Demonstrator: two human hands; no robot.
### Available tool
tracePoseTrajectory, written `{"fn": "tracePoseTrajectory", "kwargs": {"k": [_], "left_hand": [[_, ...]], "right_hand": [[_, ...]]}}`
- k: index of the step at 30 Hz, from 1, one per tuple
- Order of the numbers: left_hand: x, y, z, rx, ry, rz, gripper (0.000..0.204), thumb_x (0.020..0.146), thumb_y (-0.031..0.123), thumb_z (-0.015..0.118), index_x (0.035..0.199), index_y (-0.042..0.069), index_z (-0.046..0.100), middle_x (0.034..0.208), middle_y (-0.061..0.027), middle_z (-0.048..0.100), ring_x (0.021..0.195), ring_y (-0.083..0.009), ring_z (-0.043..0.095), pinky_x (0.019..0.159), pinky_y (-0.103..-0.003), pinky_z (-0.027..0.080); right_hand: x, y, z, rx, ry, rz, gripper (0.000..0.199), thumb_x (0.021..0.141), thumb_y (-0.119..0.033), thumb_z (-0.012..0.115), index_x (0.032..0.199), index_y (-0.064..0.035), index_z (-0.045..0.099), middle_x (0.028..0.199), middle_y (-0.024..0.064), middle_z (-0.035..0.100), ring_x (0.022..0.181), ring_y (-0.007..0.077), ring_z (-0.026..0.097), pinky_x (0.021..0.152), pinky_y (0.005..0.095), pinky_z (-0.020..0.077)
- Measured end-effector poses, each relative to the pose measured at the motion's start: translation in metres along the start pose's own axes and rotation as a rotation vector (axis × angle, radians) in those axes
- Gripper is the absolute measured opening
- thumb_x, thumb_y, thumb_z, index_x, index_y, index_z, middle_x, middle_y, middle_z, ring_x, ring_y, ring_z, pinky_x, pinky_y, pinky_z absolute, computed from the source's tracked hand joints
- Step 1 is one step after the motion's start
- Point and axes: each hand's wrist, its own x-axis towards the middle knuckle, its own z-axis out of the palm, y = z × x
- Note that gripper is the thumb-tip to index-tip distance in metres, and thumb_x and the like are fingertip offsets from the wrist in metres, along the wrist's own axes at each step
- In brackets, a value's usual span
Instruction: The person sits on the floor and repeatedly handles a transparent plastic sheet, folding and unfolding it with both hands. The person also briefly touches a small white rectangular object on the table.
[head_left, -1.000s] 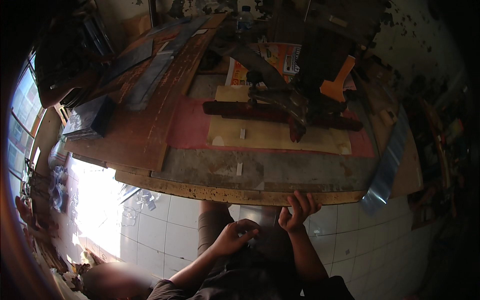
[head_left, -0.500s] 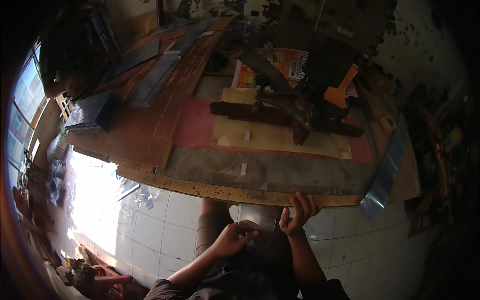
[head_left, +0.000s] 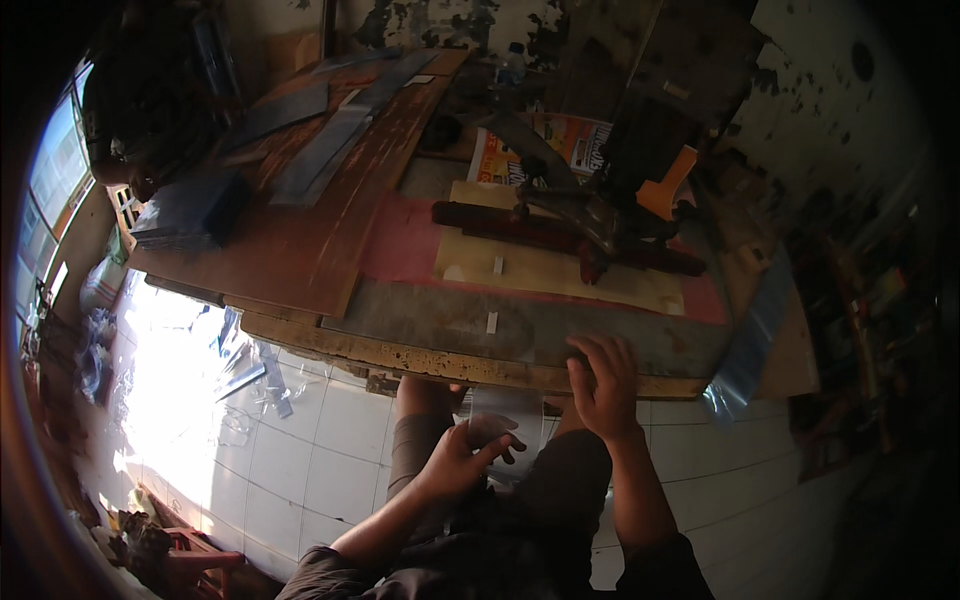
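A clear plastic sheet [head_left: 512,408] hangs over my lap below the table's front edge. My left hand [head_left: 462,462] holds it at its near left side, the fingers partly behind the film and the thumb in front. My right hand [head_left: 606,388] is raised at the table's front edge, fingers stretched and holding nothing. Beyond it stands a dark metal press-like machine [head_left: 600,225] with a long dark red bar [head_left: 490,222], over a yellow sheet [head_left: 560,274] and a pink sheet [head_left: 398,240]. Two small whitish pieces lie in front, the nearer one [head_left: 492,322] on the grey tabletop.
A brown board [head_left: 310,255] on the left carries long plastic strips [head_left: 325,160] and a dark stack of sheets [head_left: 190,215]. Another person [head_left: 150,120] is at the far left. A shiny clear strip [head_left: 745,350] overhangs the right corner. Plastic scraps [head_left: 270,380] litter the tiled floor.
My right hand has risen from beside the plastic sheet and reached forward over the table edge. My left hand stays at the sheet, its fingertips shifted slightly. The view has tilted slightly.
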Motion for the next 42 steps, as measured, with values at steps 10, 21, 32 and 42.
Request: {"fn": "tracePoseTrajectory", "kwargs": {"k": [10,21,32,42], "left_hand": [[-0.004,0.003,0.011,-0.026,-0.014,0.058,0.031,0.107,0.022,0.069,0.123,-0.004,0.068,0.105,-0.0078,0.082,0.092,-0.0142,0.076,0.086,-0.031,0.059],[-0.008,0.001,0.011,-0.036,-0.027,0.019,0.032,0.106,0.017,0.069,0.128,-0.007,0.067,0.108,-0.0109,0.080,0.100,-0.0157,0.075,0.093,-0.033,0.059],[-0.007,-0.002,0.015,-0.048,-0.009,0.038,0.029,0.106,0.014,0.069,0.126,-0.007,0.068,0.107,-0.0106,0.080,0.093,-0.0153,0.075,0.087,-0.032,0.058],[-0.003,-0.007,0.012,0.035,-0.010,0.044,0.027,0.106,0.018,0.069,0.123,-0.004,0.069,0.103,-0.0088,0.082,0.092,-0.0147,0.077,0.087,-0.031,0.059]], "right_hand": [[0.131,0.067,0.068,-0.046,-0.290,0.134,0.063,0.109,-0.039,0.053,0.154,0.0044,0.047,0.161,0.0291,0.045,0.150,0.0440,0.043,0.126,0.0529,0.0323],[0.172,0.123,0.113,-0.011,-0.250,0.280,0.059,0.105,-0.034,0.056,0.154,-0.0018,0.049,0.151,0.0273,0.057,0.144,0.0403,0.052,0.120,0.0469,0.0404],[0.157,0.082,0.073,0.470,-0.353,0.617,0.039,0.105,-0.025,0.056,0.141,-0.0137,0.060,0.144,0.0153,0.059,0.132,0.0283,0.059,0.113,0.0411,0.0430],[0.107,0.049,0.058,0.005,-0.176,-0.118,0.043,0.102,-0.017,0.062,0.141,0.0006,0.060,0.157,0.0208,0.050,0.149,0.0393,0.046,0.124,0.0511,0.0363]]}}
